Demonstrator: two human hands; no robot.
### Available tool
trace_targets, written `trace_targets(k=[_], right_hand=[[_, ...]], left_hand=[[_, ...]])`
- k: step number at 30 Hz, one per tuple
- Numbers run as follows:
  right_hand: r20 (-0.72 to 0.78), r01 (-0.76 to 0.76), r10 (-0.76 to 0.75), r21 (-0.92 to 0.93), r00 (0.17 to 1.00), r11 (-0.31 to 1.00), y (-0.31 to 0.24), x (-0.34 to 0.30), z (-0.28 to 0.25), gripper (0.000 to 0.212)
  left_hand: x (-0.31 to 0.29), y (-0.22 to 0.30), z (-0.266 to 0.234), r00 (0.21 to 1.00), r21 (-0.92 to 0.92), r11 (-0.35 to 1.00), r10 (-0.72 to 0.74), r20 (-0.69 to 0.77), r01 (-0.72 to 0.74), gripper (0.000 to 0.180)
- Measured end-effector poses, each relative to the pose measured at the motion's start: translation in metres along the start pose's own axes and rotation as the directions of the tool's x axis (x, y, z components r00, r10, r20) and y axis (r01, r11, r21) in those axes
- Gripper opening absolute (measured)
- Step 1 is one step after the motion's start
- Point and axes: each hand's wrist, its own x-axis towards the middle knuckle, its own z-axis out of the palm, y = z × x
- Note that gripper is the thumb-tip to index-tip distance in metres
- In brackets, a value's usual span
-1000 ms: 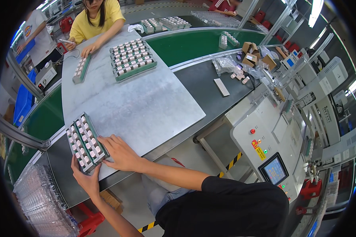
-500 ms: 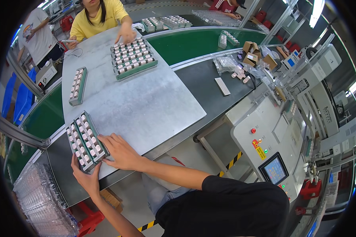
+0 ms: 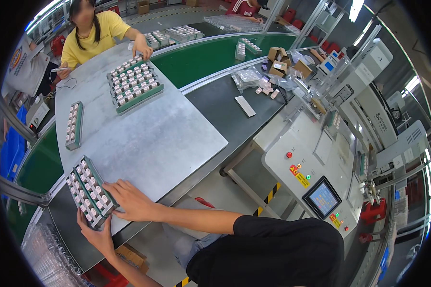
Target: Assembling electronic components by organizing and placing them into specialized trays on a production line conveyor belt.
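Note:
Two narrow green racks [image 3: 99,221] lie side by side at the near left corner of the grey board, filled with rows of small whitish-pink capped pieces [image 3: 93,195]. My left hand [image 3: 96,235] is closed round their near end, thumb on one side and fingers on the other. Against their right side my right hand [image 3: 131,202] is closed, its fingers along the long edge and its thumb by the near corner. Parts of the fingertips are hidden behind the racks.
A single filled rack [image 3: 79,125] lies farther up the grey board [image 3: 177,138]. Beyond it stands a block of filled racks [image 3: 143,97], touched by a co-worker's hand [image 3: 141,46]. A green conveyor [image 3: 187,67] runs behind; a machine with a touchscreen [image 3: 322,198] stands right.
The view has shifted, so the scene sits lower and more to the left. Both my hands keep their hold on the racks. The co-worker's hand stays at the far racks, one of which now sits askew.

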Motion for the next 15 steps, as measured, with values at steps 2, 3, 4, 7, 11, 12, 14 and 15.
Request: trace_targets(k=[2,3,4,7,11,12,14,15], right_hand=[[-0.002,0.003,-0.003,0.009,1.0,1.0,-0.0004,0.0008,-0.0002,0.087],[-0.002,0.001,-0.001,0.009,1.0,1.0,-0.0008,0.0009,-0.0006,0.087],[0.0,-0.002,0.002,0.005,1.0,1.0,-0.0012,0.0011,-0.0007,0.087],[0.005,-0.01,0.01,0.002,1.0,1.0,-0.001,0.0012,-0.0012,0.087],[0.015,-0.018,0.018,0.002,1.0,1.0,-0.0017,0.0011,-0.0022,0.087],[0.015,-0.018,0.018,0.003,1.0,1.0,-0.0016,0.001,-0.0021,0.087],[0.013,-0.018,0.018,0.002,1.0,1.0,-0.0017,0.0009,-0.0018,0.086],[0.014,-0.018,0.018,0.003,1.0,1.0,-0.0017,0.0009,-0.0016,0.086]], left_hand=[[0.0007,-0.002,-0.0001,1.0,-0.007,1.0,-0.007,0.003,0.007,0.092],[0.0008,-0.0027,0.0,1.0,-0.013,1.0,-0.015,0.004,0.016,0.092],[0.0009,-0.003,0.0001,1.0,-0.013,1.0,-0.016,0.005,0.016,0.092],[0.0012,-0.0022,0.0007,1.0,-0.02,1.0,-0.018,0.006,0.018,0.092],[0.0005,-0.0009,0.0006,1.0,-0.012,1.0,-0.02,0.002,0.02,0.092],[0.0006,-0.0012,0.0007,1.0,-0.02,1.0,-0.017,0.002,0.017,0.092],[0.0005,-0.0001,0.0008,1.0,-0.005,1.0,-0.003,-0.003,0.003,0.091],[0.0003,0.0003,0.0007,1.0,0.009,1.0,0.011,-0.01,-0.011,0.09]])
